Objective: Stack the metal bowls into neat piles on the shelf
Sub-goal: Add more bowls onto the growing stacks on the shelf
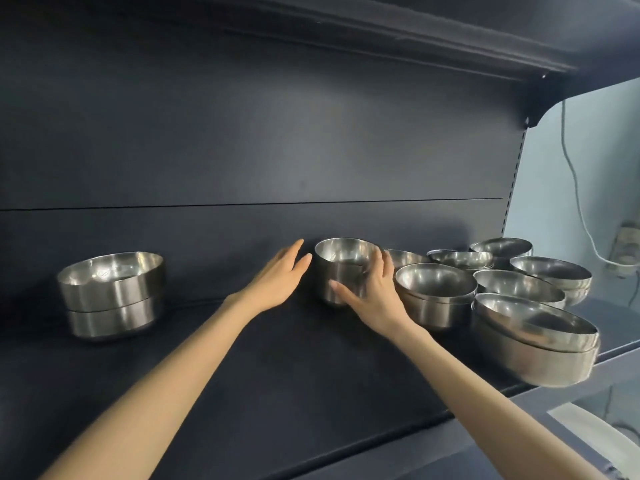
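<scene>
at mid-shelf, a single deep bowl (341,268) is being gripped by the right hand (372,292): thumb curled across the front wall, fingers wrapped over the right side. the bowl is being kept upright, low on the dark shelf (242,375); whether it is lifted cannot be told. the left hand (280,280) is being held slack just beside the bowl's left wall, fingers straight, nothing held. a short pile (436,296) is standing just right of the gripping hand. beyond it, more bowls (550,275) are lying clustered, with a wide pile (533,341) overhanging the front edge. well apart on the left, a two-bowl pile (110,296) is standing.
</scene>
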The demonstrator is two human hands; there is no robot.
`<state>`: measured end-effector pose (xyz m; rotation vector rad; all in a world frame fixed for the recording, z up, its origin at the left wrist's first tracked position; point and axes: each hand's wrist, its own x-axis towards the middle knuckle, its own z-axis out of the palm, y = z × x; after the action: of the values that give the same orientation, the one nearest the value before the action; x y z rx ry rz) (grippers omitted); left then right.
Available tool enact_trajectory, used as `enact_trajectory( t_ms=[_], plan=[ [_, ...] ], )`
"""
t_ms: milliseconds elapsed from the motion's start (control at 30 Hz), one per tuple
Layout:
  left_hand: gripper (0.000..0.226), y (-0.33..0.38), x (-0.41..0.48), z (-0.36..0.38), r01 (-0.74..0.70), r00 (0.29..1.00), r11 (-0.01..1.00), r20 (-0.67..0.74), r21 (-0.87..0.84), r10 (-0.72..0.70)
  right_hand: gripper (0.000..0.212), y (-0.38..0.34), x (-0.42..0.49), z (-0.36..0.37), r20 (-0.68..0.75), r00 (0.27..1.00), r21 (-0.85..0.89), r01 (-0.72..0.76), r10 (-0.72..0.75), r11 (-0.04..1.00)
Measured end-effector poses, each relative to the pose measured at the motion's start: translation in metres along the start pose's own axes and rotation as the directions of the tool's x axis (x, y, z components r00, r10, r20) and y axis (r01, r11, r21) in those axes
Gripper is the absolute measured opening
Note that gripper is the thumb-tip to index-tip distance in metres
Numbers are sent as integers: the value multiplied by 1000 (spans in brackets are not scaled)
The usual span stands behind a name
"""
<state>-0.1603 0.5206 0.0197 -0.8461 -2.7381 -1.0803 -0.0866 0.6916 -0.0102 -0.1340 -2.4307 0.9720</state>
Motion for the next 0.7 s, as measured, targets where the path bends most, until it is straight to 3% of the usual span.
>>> enact_trajectory(
  t_ms=[233,367,500,700],
  plan=[
    [67,-6,28,25,115,993,945,66,-308,-99,114,15,21,12,-43,999,173,-1,8,985],
    [52,-1,32,40,140,990,852,79,-505,-116,111,20,26,16,-88,996,236,5,16,972],
    [48,-2,29,43,127,992,818,52,-560,-119,110,22,29,16,-104,994,267,-7,36,964],
    [51,-16,14,27,148,987,802,33,-579,-158,112,7,24,20,1,999,335,-36,38,942]
  ],
)
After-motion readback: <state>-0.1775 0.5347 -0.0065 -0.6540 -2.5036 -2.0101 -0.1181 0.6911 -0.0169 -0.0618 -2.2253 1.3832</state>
